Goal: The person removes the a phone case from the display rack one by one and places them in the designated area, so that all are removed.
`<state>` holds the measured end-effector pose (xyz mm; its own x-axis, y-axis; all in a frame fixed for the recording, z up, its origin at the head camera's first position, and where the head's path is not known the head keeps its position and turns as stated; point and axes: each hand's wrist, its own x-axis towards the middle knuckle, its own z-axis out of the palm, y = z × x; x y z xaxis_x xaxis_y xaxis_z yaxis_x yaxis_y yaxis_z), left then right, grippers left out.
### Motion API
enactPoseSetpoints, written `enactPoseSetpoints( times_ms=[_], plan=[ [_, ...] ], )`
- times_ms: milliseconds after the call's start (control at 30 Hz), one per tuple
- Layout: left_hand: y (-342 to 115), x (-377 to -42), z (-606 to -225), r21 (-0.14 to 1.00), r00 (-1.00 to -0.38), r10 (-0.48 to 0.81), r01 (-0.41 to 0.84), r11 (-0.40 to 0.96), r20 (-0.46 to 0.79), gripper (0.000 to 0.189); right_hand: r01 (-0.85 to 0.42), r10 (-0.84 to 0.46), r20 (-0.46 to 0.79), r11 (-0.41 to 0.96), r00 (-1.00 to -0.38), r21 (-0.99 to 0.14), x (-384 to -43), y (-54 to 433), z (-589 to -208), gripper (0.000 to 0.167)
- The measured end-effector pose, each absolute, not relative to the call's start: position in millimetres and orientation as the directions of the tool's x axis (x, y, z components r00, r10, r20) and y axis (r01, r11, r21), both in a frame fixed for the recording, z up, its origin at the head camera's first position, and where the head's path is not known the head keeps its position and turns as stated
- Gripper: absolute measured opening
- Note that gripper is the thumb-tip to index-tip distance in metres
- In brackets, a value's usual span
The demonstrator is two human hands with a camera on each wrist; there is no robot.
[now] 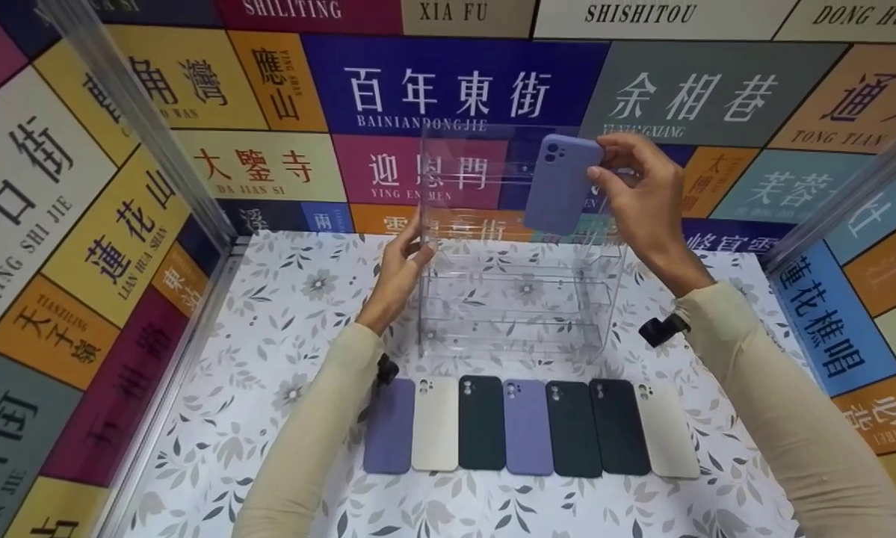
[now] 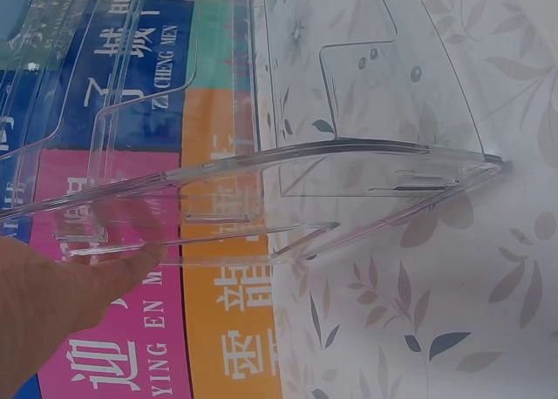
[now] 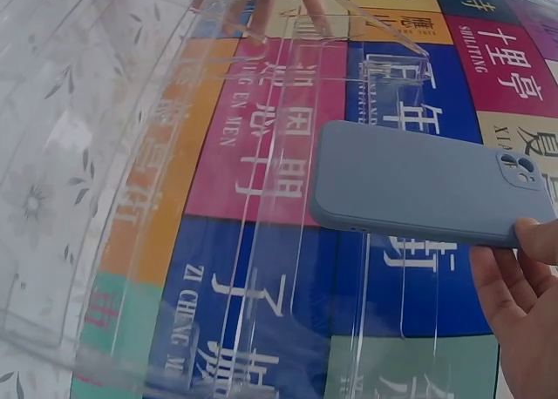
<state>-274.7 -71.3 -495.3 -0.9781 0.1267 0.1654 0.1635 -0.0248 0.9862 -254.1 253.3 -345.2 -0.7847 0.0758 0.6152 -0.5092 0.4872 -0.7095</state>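
Note:
My right hand (image 1: pixel 648 196) pinches a lavender phone case (image 1: pixel 563 187) by its upper right edge, thumb in front. The case is nearly upright, camera cutouts at the top, by the upper part of a clear tiered display stand (image 1: pixel 515 325). In the right wrist view the same phone case (image 3: pixel 410 188) looks blue-grey, and the stand's clear shelves are beside it. My left hand (image 1: pixel 400 269) grips the stand's left side panel, thumb on the near side; the left wrist view shows its fingers at the clear edge, partly seen through the plastic.
A row of several phone cases lies in front of the stand: purple (image 1: pixel 388 430), cream (image 1: pixel 435 430), dark green (image 1: pixel 482 430), lavender (image 1: pixel 528 433) and black (image 1: pixel 621 430) among them. A floral cloth (image 1: pixel 283 314) covers the table. Sign-printed walls (image 1: pixel 455 82) enclose the back and sides.

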Motion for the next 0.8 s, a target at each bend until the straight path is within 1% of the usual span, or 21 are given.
enactPoseSetpoints(
  times_ms=[133,300,433,533,800],
  plan=[
    [-73.1,-272.6,-496.1,0.989,-0.982,0.116,0.150,-0.022,0.151,0.074,-0.517,0.067,0.616,0.477,-0.785,-0.711,-244.3,259.4,-348.8,0.036],
    [-70.6,-274.7,-494.3,0.987,-0.979,0.128,0.158,-0.031,0.161,0.075,-0.541,0.059,0.644,0.488,-0.763,-0.685,-233.9,272.5,-351.0,0.036],
    [-70.4,-273.5,-494.8,0.989,-0.980,0.134,0.142,-0.043,0.147,0.073,-0.547,0.049,0.653,0.502,-0.756,-0.670,-226.7,281.7,-354.9,0.036],
    [-70.7,-272.4,-494.7,0.990,-0.982,0.129,0.130,-0.051,0.135,0.073,-0.542,0.044,0.647,0.504,-0.761,-0.672,-222.9,287.3,-358.4,0.036],
    [-69.2,-274.3,-494.0,0.988,-0.980,0.133,0.144,-0.060,0.150,0.073,-0.479,0.064,0.610,0.555,-0.790,-0.680,-212.5,303.5,-370.0,0.036]
  ],
)
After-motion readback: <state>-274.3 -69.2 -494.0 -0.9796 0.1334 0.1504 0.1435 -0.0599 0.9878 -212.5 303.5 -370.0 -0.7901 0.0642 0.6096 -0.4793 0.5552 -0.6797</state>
